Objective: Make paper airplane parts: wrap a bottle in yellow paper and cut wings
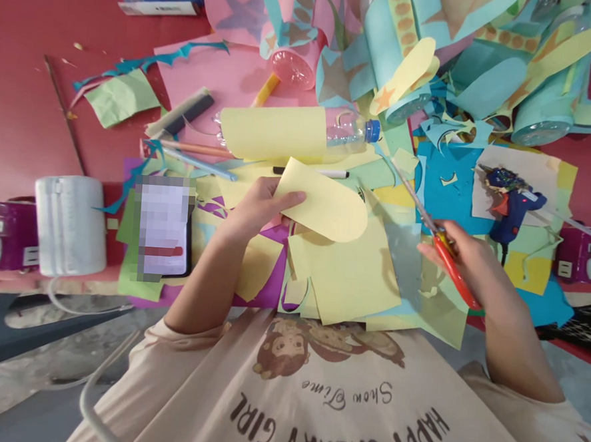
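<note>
My left hand pinches a pale yellow paper piece by its left end, thumb on top; its right end is cut round. In my right hand is a pair of scissors with red handles, blades pointing up and left, apart from the paper. Beyond the hands lies a clear plastic bottle with a blue cap, on its side, wrapped in yellow paper. A black-and-white marker sits between the bottle and the paper piece. Yellow paper sheets are spread beneath my hands.
Bottles in blue paper and pink paper with cut shapes stand at the back. A dark blue glue gun lies at right, its cord running down. At left are a phone, a white case and a crumpled green paper.
</note>
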Available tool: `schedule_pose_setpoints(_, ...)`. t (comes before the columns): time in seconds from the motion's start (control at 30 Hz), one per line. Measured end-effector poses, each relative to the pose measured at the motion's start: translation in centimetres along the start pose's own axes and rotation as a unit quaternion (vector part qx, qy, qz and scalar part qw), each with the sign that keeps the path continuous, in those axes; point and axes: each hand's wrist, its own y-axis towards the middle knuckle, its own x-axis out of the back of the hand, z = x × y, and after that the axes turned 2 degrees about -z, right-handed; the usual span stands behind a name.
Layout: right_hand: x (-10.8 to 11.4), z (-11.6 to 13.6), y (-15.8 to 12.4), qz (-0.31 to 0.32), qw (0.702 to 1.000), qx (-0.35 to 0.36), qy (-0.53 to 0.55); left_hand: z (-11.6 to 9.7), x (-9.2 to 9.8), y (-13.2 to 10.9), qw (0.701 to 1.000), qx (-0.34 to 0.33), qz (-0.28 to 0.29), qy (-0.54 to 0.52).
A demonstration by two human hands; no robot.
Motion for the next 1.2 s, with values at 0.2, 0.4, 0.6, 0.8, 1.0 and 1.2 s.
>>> schedule_pose_setpoints(0.2,0.2,-0.7,1.5,-0.113,0.965,-0.048,-0.230,0.0,-0.6,0.3,0.999,-0.048,-0.002,0.013)
schedule_pose_setpoints(0.4,2.1,-0.1,1.1,-0.148,0.970,-0.026,-0.190,-2.7,-0.9,0.0,0.986,-0.097,0.068,0.116)
schedule_pose_setpoints(0.6,0.7,3.3,3.4,-0.084,0.976,0.129,0.153,-2.5,-2.3,1.5,0.987,-0.086,0.096,0.091)
schedule_pose_setpoints(0.8,-4.2,5.6,7.9,0.030,0.925,0.198,0.323,-1.3,-3.3,2.3,0.979,-0.127,0.093,0.129)
schedule_pose_setpoints(1.0,-5.5,5.7,8.6,0.047,0.913,0.193,0.356,-0.7,-3.6,1.9,0.984,-0.141,0.069,0.078)
schedule_pose_setpoints(1.2,-5.4,5.3,8.9,-0.018,0.928,0.164,0.334,0.5,-3.5,2.3,0.982,-0.171,0.031,-0.076)
